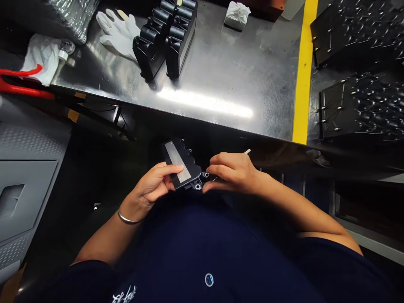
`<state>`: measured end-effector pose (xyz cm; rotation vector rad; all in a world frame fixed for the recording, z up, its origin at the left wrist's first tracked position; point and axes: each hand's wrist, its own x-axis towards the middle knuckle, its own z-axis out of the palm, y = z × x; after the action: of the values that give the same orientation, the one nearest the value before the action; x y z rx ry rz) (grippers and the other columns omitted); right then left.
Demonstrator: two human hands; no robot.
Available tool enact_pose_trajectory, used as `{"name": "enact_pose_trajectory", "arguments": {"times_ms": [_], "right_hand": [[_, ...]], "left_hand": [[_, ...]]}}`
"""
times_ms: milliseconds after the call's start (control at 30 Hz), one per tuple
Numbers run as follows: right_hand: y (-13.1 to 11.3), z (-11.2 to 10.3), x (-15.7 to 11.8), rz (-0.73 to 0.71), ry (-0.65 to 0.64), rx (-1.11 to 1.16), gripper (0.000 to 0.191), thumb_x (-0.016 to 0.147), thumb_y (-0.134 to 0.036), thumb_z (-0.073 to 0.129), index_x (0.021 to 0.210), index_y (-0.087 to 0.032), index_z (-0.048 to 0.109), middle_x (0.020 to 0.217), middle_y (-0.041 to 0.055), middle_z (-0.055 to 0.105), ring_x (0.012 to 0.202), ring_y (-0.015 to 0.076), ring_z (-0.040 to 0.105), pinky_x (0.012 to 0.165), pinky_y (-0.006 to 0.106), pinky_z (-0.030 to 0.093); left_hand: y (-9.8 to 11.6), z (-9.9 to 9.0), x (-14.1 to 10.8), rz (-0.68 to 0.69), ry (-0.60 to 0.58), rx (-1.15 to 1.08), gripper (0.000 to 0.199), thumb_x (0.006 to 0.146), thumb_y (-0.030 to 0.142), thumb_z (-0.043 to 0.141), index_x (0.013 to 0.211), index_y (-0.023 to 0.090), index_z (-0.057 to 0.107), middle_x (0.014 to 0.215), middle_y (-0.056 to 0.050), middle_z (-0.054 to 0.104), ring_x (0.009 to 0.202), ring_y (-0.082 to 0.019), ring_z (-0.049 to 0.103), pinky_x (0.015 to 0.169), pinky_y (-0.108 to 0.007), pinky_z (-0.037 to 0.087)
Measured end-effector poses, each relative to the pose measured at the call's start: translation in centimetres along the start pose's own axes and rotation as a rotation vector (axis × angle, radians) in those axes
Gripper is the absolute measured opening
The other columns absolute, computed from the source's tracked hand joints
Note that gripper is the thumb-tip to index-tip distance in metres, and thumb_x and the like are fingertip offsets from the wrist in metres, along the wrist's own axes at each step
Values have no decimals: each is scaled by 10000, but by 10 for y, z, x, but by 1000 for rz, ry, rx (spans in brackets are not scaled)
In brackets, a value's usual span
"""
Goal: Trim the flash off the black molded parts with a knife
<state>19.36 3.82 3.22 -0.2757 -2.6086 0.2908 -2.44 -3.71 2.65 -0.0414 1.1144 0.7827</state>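
A black moulded part (191,163) with a pale metallic strip is held in front of my body, below the table's front edge. My left hand (160,182) grips its left side, the thumb lying on the strip. At the part's lower right end, beside its ringed lugs, my right hand (232,172) is closed with the fingertips pinched. A thin pale stick (248,151) pokes out behind the right hand's knuckles. Whatever lies between the right fingertips is too small to make out.
On the metal table (240,80) stand two rows of black moulded parts (181,40), a white glove (118,33) and a white wrapped block (237,15). Right of the yellow tape (302,84) are stacked black parts (375,101). A red handle (27,88) is at left, above a grey case (28,181).
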Motion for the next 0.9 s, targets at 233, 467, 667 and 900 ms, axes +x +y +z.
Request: {"name": "enact_pose_trajectory", "arguments": {"times_ms": [233,467,667,900], "right_hand": [[-1,5,5,226,135,187,481,831,-528,697,1163,-182,660,1008,104,770,842,190,741,683,262,591],[-15,33,11,661,314,501,553,754,-631,716,1074,-179,709,872,78,755,678,167,678,607,281,562],[-10,20,6,602,224,576,198,935,-328,606,937,-167,721,778,39,700,642,106,609,582,231,479],[-16,5,2,691,-36,575,254,983,-340,518,1100,-173,671,906,52,696,786,125,649,694,240,514]], "left_hand": [[11,0,-8,80,-64,14,217,860,301,668,780,114,744,605,-44,698,340,-59,469,302,-150,364],[-11,-10,-7,786,196,455,167,719,350,825,777,197,787,789,-25,742,761,-152,653,735,-212,520],[0,-9,-10,679,31,575,177,723,337,809,692,169,762,638,-14,698,581,-120,593,553,-195,460],[3,-4,-12,634,-65,641,143,734,299,788,660,180,760,616,-14,695,557,-117,588,546,-194,467]]}}
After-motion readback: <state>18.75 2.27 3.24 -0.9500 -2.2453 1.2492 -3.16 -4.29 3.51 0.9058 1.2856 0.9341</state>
